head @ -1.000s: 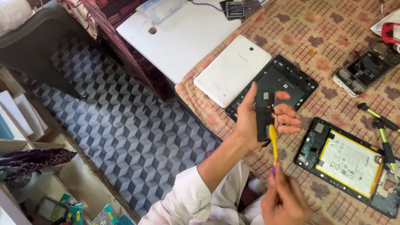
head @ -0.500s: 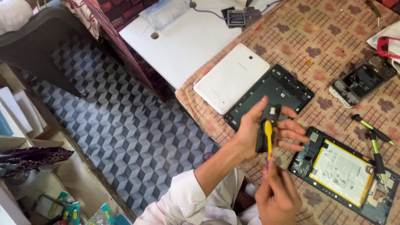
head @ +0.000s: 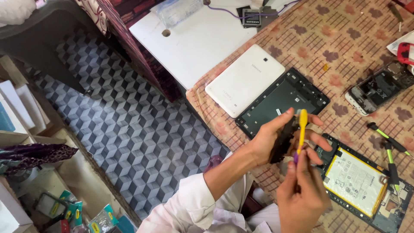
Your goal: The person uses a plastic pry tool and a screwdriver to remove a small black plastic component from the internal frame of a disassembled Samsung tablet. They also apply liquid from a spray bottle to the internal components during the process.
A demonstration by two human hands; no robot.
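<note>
Pinching a small black part (head: 282, 140) between thumb and fingers, the left hand (head: 276, 138) is holding it up off the table, thumb along the near edge and the fingers fanning out behind it, their tips reaching past the part toward the open tablet (head: 360, 183). The right hand (head: 302, 194) is gripping the purple end of a yellow brush (head: 301, 129), fingers curled tight round the handle, and the yellow head is standing just above the left fingertips, touching or nearly touching the top edge of the part. That part is looking thin, stiff and light, probably a plastic frame piece or small board, so it is likely to flex or snap if squeezed flat across its face; holding it by its narrow edges, as the left hand is doing, seems the safe grip. Its smooth black surface may be slippery under dry fingers. Beyond the left fingertips a black tablet frame (head: 282, 99) is lying on the patterned cloth (head: 345, 43), with a white back cover (head: 243, 80) touching it on the far side. To the right of the right hand, green-tipped tools (head: 388, 142) are resting near the open tablet, and a stripped phone (head: 379, 88) is lying well apart.
</note>
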